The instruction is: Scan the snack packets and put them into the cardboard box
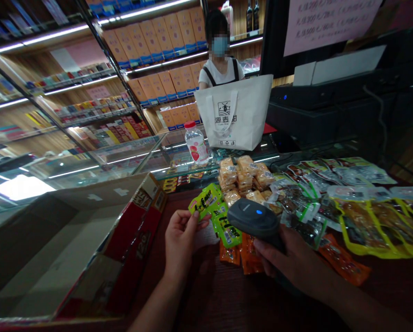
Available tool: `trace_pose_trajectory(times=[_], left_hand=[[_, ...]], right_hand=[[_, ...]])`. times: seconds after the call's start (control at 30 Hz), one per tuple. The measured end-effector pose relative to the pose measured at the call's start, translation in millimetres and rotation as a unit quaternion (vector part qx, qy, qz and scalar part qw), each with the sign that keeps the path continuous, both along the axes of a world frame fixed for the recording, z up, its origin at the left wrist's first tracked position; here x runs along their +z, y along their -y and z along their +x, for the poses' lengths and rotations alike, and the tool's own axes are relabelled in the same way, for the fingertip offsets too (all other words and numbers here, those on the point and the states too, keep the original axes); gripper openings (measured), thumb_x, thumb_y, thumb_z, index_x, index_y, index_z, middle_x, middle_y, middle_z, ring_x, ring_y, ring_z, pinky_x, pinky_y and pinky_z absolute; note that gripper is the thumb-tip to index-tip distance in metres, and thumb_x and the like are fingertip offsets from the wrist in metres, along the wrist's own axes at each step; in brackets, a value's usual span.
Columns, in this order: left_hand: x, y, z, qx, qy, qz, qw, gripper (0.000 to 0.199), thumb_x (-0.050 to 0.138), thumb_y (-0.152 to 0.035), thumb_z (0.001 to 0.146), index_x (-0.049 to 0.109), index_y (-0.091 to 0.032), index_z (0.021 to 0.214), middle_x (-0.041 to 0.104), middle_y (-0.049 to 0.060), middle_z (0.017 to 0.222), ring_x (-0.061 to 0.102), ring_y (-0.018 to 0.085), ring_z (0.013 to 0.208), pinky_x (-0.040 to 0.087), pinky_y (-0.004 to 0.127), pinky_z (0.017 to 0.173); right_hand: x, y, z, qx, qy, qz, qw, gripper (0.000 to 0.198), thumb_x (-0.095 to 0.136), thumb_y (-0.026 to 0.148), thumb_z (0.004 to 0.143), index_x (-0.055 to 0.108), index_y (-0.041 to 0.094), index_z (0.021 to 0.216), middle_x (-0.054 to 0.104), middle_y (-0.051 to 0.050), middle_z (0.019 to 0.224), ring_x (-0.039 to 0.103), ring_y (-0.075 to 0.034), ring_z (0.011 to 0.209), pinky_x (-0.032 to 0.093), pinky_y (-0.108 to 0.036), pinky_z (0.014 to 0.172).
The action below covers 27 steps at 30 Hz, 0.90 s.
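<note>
Left hand (181,235): thumb and fingers pinch the near edge of a green snack packet (203,201), lifting it just clear of the desk (206,295), its face tilted toward the wearer.

Right hand (289,263): wrapped around the grip of a dark barcode scanner (254,220), fingers closed on the handle; the scanner head, blue light lit, hangs just right of the lifted packet and above the pile.

Directly under the scanner: a second green packet (227,230) lying flat, and orange packets (242,256) touching its near side.

Far of these: a heap of tan biscuit packs (244,177). To the right: clear-and-green pouches (306,216), then yellow-edged pouches (375,221) spread toward the right edge of the desk.

Near left: an open cardboard box (88,249) with red printed flaps, nothing visible inside.

Far side: a glass counter (130,157) bearing a small bottle (196,144) with a red cap and, just right of it, a white tote bag (234,113). A person in a mask stands behind the bag; shelves of boxed goods lie beyond.

Handling note (a judgement): the scan should read best with the packet held flat and unwrinkled, its barcode side turned squarely to the scanner window, and fingers kept off the code. Where the code sits cannot be told from here.
</note>
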<state>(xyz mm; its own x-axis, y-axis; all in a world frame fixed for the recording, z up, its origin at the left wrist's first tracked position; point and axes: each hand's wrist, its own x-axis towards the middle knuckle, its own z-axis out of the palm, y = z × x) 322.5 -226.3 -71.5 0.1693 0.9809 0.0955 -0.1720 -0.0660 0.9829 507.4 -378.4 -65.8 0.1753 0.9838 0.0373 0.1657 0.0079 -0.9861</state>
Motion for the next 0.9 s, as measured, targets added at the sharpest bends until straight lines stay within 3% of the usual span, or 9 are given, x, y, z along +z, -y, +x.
trace_pose_trajectory(times=[0.4,0.7,0.9], left_hand=[[-6.0,-4.1,-1.1,-0.004,0.019,-0.008,1.000,0.040,0.085,-0.039,0.070,0.053,-0.019,0.084,0.071,-0.002,0.075,0.077,0.022,0.071,0.063,0.029,0.062],[-7.9,-19.8,0.2,0.021,0.034,-0.090,0.995,0.041,0.088,-0.035,0.062,0.057,-0.016,0.081,0.067,-0.004,0.067,0.073,0.015,0.060,0.058,0.022,0.057],[-21.7,-43.8,-1.6,0.030,0.022,-0.084,0.996,0.045,0.087,-0.039,0.057,0.064,-0.014,0.086,0.066,-0.003,0.070,0.064,0.009,0.054,0.054,0.020,0.052]], right_hand=[[-1.6,-0.4,0.6,-0.009,-0.010,-0.004,1.000,0.025,0.056,0.046,0.093,0.053,0.023,0.085,0.063,0.003,0.053,0.062,-0.018,0.047,0.049,-0.027,0.049],[-12.5,-7.4,3.1,-0.069,-0.159,0.000,0.985,0.042,0.064,0.058,0.091,0.059,0.020,0.075,0.061,0.003,0.047,0.055,-0.013,0.039,0.042,-0.020,0.041],[-5.9,-7.3,5.2,-0.058,-0.182,0.002,0.982,0.043,0.066,0.059,0.090,0.060,0.019,0.076,0.061,0.003,0.049,0.053,-0.012,0.039,0.044,-0.020,0.042]])
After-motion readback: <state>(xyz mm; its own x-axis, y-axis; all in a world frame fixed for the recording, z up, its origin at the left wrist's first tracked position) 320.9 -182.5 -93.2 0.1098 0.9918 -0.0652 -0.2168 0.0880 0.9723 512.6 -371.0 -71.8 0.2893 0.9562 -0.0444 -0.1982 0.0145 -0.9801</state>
